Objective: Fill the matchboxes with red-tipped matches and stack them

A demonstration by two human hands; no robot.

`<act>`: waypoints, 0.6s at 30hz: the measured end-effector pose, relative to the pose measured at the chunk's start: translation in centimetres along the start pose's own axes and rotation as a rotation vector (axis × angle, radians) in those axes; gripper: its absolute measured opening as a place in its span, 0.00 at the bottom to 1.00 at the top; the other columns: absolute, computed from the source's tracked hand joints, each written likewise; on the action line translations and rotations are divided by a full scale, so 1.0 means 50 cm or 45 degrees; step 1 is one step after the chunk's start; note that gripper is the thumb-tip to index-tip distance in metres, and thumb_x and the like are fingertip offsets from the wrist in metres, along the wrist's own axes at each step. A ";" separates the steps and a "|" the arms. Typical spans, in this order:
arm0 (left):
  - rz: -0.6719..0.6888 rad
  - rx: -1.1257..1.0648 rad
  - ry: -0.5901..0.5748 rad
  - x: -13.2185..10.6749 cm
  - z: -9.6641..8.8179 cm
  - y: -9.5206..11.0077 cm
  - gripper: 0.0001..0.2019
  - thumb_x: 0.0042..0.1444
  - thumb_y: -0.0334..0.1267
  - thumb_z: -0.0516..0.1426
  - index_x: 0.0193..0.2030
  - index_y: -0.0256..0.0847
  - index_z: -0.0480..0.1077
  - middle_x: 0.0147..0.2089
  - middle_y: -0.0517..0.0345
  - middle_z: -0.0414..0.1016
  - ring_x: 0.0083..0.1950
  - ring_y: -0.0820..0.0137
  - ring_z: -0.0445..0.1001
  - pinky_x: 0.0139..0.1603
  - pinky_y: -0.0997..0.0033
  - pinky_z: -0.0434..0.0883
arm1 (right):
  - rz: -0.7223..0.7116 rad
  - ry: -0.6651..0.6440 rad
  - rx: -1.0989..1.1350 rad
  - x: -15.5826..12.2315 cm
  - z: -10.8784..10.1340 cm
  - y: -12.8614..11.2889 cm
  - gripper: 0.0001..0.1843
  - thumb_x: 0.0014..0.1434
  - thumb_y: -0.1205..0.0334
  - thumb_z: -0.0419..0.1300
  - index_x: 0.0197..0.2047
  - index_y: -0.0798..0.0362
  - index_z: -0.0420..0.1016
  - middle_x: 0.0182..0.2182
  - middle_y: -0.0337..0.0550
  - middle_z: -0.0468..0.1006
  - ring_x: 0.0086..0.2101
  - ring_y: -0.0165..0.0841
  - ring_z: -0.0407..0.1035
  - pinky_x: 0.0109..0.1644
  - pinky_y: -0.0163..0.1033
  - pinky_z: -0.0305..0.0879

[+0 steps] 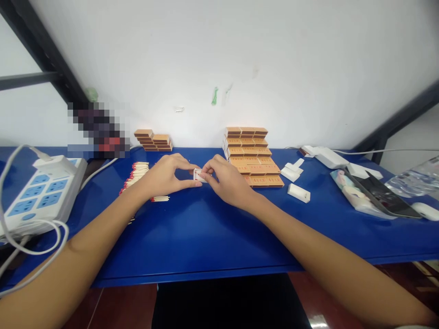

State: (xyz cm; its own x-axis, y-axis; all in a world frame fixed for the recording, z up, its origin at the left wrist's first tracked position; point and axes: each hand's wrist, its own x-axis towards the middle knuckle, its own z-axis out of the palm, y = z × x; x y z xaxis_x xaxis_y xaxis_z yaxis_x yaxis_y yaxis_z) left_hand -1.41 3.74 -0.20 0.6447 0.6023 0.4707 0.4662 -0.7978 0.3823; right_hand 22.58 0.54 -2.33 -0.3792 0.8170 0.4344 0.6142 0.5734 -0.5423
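Observation:
Both my hands meet over the middle of the blue table [206,233]. My left hand [168,176] and my right hand [224,179] pinch a small white matchbox tray [198,175] between their fingertips. A row of red-tipped matches [136,173] lies just left of my left hand, and a few loose matches [160,198] lie under its wrist. Behind my right hand stands a stack of tan matchboxes [252,155].
A smaller pile of tan matchboxes [154,140] sits at the back wall. White inner trays [295,178] lie right of the big stack. A white power strip [41,194] with cables is at the left. A phone [380,194], a mouse [425,210] and a plastic bag are at the right.

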 end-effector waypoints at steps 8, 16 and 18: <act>-0.031 0.019 -0.010 -0.001 -0.004 0.000 0.21 0.62 0.57 0.72 0.55 0.47 0.88 0.44 0.53 0.88 0.44 0.60 0.81 0.48 0.60 0.74 | -0.025 -0.046 -0.075 0.006 -0.034 0.007 0.04 0.74 0.63 0.61 0.44 0.52 0.75 0.43 0.45 0.76 0.42 0.37 0.72 0.48 0.44 0.66; -0.051 0.046 -0.040 -0.002 0.001 -0.003 0.22 0.62 0.60 0.70 0.54 0.47 0.88 0.44 0.52 0.88 0.44 0.59 0.82 0.48 0.59 0.74 | -0.022 -0.249 -0.210 -0.003 -0.056 -0.001 0.04 0.74 0.64 0.62 0.45 0.53 0.78 0.44 0.45 0.76 0.41 0.36 0.71 0.47 0.43 0.64; -0.051 0.054 -0.044 -0.001 0.001 -0.002 0.23 0.62 0.60 0.70 0.54 0.46 0.88 0.44 0.52 0.88 0.44 0.58 0.82 0.48 0.59 0.74 | 0.000 -0.274 -0.236 -0.004 -0.054 -0.003 0.05 0.75 0.63 0.61 0.44 0.53 0.77 0.44 0.45 0.75 0.41 0.36 0.71 0.47 0.43 0.63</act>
State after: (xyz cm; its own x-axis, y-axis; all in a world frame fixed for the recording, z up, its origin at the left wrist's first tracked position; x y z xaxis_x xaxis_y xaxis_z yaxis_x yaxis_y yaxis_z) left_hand -1.47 3.76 -0.31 0.6451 0.6330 0.4280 0.5167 -0.7740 0.3660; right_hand 24.45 0.12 -0.41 -0.5055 0.8224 0.2609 0.7226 0.5688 -0.3928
